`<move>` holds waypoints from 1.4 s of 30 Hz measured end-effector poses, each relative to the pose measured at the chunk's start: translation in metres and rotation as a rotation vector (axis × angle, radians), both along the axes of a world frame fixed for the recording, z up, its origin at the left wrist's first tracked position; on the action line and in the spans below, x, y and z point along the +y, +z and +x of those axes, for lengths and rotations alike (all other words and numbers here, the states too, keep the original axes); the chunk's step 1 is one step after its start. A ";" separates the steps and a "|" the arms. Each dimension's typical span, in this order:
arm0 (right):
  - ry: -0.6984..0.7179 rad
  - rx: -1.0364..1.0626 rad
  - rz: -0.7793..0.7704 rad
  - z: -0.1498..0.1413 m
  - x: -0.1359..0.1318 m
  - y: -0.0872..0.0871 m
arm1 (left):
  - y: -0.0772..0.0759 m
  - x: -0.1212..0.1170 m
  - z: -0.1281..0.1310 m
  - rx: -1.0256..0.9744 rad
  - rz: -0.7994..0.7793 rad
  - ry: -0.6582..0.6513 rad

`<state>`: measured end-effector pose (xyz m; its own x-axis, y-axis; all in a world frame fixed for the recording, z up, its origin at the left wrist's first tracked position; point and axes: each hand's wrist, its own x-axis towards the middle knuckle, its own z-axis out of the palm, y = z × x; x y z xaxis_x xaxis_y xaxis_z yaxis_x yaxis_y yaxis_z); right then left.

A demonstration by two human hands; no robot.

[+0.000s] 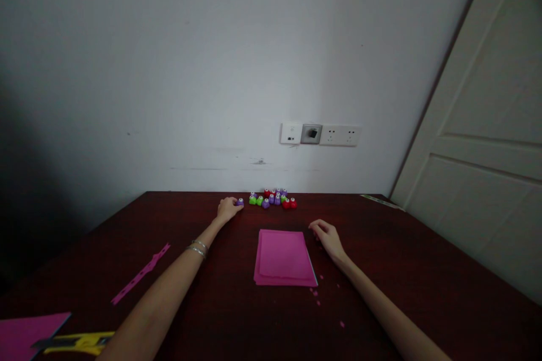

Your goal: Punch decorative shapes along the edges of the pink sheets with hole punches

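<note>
I'm watching the left hand (227, 210) at the far side of the dark red bench (237, 316), and its grip is coming together on one small purple punch (240, 202), thumb and fingertips pinching it. That punch is sitting at three o'clock from the palm, its pale cap facing up, and its squat body is giving me no clear long axis. Its coloured neighbours (265, 203) are bunching farther out, also toward three o'clock. The stack of pink sheets (284, 256) is lying at about four o'clock from the left grip. The right hand (329, 238) is resting by that stack's one o'clock corner, holding nothing I'm seeing, fingers curling loosely; whether its tips are meeting, I'm not able to tell. So the left is being much the nearer hand to the purple one. Over at eight o'clock from the left hand, a cut pink strip (146, 269) is slanting, and a yellow cutter (80, 342) is lying beyond it toward me. I'm reading no brand, label or lettering anywhere.
</note>
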<state>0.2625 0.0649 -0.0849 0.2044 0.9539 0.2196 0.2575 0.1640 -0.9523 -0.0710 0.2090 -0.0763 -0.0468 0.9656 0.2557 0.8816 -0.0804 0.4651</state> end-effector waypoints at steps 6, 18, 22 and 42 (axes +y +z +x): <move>0.011 -0.019 -0.032 -0.001 -0.001 0.000 | 0.002 -0.001 0.004 -0.025 -0.003 0.010; 0.021 -0.030 -0.046 -0.001 0.001 -0.002 | 0.039 -0.032 0.030 -0.140 0.147 -0.208; 0.022 -0.030 -0.034 -0.002 -0.001 0.001 | 0.065 -0.062 0.050 -0.169 0.190 -0.321; 0.131 0.242 -0.090 -0.039 -0.030 0.043 | 0.064 -0.151 0.088 -0.211 0.282 -0.432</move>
